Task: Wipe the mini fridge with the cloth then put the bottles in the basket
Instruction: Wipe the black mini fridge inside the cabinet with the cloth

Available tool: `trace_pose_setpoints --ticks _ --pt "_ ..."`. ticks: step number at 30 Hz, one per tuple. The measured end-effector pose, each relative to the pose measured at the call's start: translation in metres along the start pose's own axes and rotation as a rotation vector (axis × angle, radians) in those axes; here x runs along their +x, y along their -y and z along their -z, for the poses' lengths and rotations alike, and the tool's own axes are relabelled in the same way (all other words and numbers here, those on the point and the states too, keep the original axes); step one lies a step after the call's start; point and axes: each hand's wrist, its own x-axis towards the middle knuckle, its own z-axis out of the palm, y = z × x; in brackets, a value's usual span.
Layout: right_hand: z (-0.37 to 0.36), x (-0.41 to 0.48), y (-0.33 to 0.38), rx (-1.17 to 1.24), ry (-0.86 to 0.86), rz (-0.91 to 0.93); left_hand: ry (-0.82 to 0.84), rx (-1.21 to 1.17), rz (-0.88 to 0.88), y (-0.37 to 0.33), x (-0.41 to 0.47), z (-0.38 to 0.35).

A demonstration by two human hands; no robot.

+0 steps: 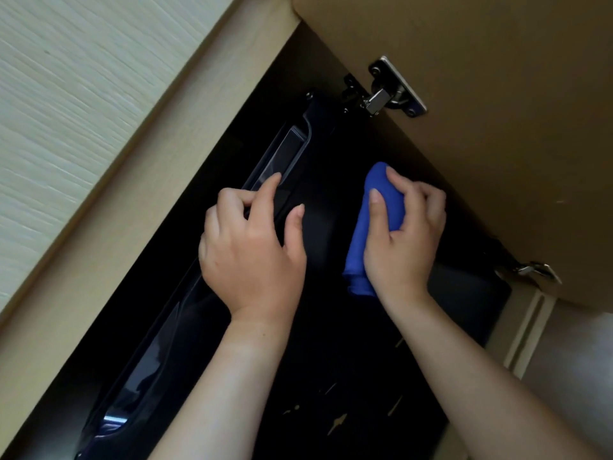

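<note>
Right of the frame's centre, the right hand (403, 234) is curled closed around a bunched blue cloth (374, 220), pressing it against the black front of the mini fridge (331, 180). Just left of centre, the left hand (252, 250) is loosely bent, its fingertips (273, 180) hooked at the long recessed handle (278, 161) running diagonally along the fridge door. An open cabinet door (497, 127) fills the upper right, with one metal hinge (391, 88) near the top and another hinge (537, 272) at the right edge.

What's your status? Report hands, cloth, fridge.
Left hand open at the mini fridge handle recess. Right hand gripping blue cloth on the black front. No bottles or basket visible.
</note>
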Motion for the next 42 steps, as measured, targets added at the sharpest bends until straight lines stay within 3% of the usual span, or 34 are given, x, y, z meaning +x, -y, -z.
trace_pose_setpoints --ticks 3,8,11,14,17,19,25,29,35,42 --pt "-0.004 0.004 -0.003 0.012 -0.033 0.036 -0.019 0.004 0.006 -0.001 0.0 -0.002" --pt "0.012 -0.012 -0.035 -0.006 -0.109 -0.106 -0.02 0.025 -0.009 -0.001 0.001 -0.003" --pt "0.023 -0.022 -0.042 0.012 -0.036 -0.153 0.007 0.014 0.0 -0.001 0.002 0.001" --pt "0.037 -0.019 -0.039 0.115 0.033 -0.209 0.047 -0.034 -0.126 -0.001 0.001 0.006" --pt "0.047 -0.014 -0.037 0.128 -0.017 -0.199 0.082 -0.079 -0.305 -0.015 -0.002 0.008" --pt "0.044 -0.014 -0.037 0.133 -0.019 -0.196 0.108 -0.082 -0.334 -0.028 -0.001 0.001" --pt "0.016 -0.002 -0.033 -0.02 0.018 0.014 0.126 0.109 -0.388 -0.027 -0.003 -0.027" --pt "0.015 0.009 -0.041 -0.02 -0.005 0.037 0.094 0.137 -0.384 -0.029 -0.005 -0.031" --pt "0.021 -0.005 -0.054 -0.012 -0.067 -0.087 0.079 0.163 -0.384 -0.029 -0.006 -0.032" --pt "0.007 0.022 -0.024 -0.085 0.044 0.135 0.067 0.157 -0.397 -0.027 -0.006 -0.034"
